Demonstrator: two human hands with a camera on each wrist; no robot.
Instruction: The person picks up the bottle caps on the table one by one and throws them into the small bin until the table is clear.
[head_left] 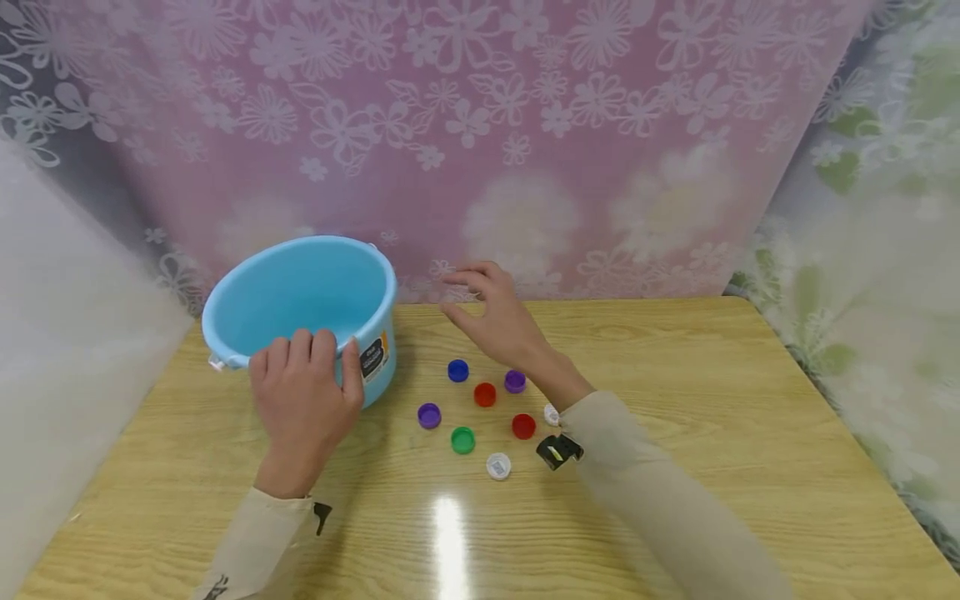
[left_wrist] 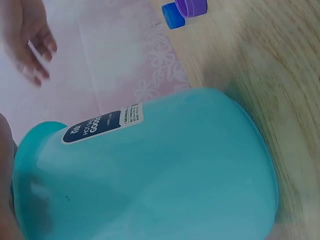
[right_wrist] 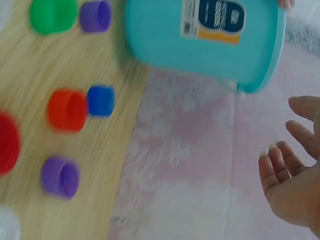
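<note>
A light blue plastic bucket [head_left: 381, 388] with a printed label stands on the left of the table. My left hand [head_left: 306, 408] grips its near rim, fingers over the edge and thumb along the outside. The bucket's wall [left_wrist: 175, 170] fills most of the left wrist view. To the right of the bucket, my right hand [head_left: 498, 321] is raised in the air, fingers loosely bent and apart, holding nothing; the right wrist view shows this hand [right_wrist: 295, 185] apart from the bucket [right_wrist: 160, 40]. Below it lie a blue bottle cap [head_left: 458, 371], a red cap [head_left: 485, 395] and a purple cap [head_left: 514, 382].
Further caps lie on the wooden table [head_left: 675, 417]: a purple one [head_left: 429, 416], a green one [head_left: 462, 440], a red one [head_left: 523, 427] and a white one [head_left: 498, 467]. Another white cap [head_left: 552, 415] is partly covered by the right sleeve. A pink floral cloth [head_left: 525, 208] hangs behind.
</note>
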